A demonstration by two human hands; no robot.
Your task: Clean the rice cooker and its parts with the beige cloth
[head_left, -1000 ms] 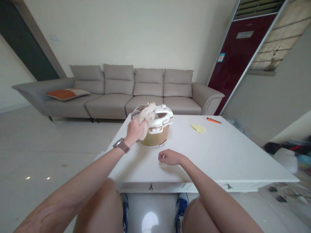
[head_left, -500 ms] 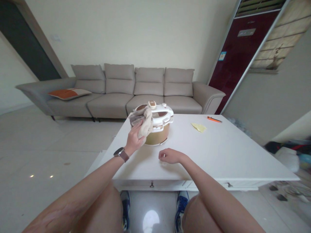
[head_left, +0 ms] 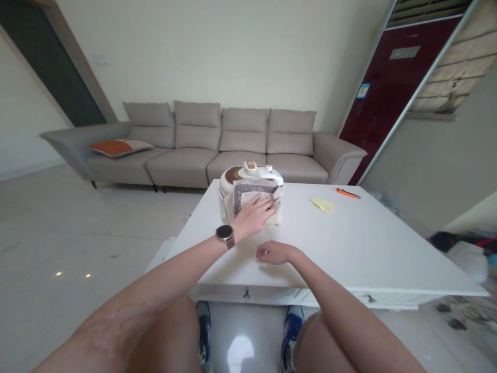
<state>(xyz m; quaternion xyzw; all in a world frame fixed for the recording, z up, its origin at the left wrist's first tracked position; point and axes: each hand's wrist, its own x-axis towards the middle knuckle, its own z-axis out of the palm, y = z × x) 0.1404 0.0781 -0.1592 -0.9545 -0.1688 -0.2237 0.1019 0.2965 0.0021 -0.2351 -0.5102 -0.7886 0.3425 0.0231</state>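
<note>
A pressure cooker (head_left: 229, 176) with a white and brown lid stands at the far left part of the white table (head_left: 330, 248). My left hand (head_left: 254, 215) presses a beige and grey cloth (head_left: 248, 187) flat against the cooker's front, its fingers stretched over the fabric. Most of the cooker's front is hidden behind cloth and hand. A watch (head_left: 225, 234) sits on my left wrist. Nearer to me, my right hand (head_left: 274, 253) rests on the tabletop with its fingers curled in; nothing shows in them.
On the table's right part lie a yellow piece of cloth or paper (head_left: 323, 205) and an orange utility knife (head_left: 348, 193). Behind the table stands a grey sofa (head_left: 244, 163) with an orange and white cushion (head_left: 116, 148). Drawers with dark knobs (head_left: 246, 293) face me.
My left hand has moved the cloth from the cooker's left side round to its front, and the fingers now lie flatter. My right hand stays put. The view has shifted slightly.
</note>
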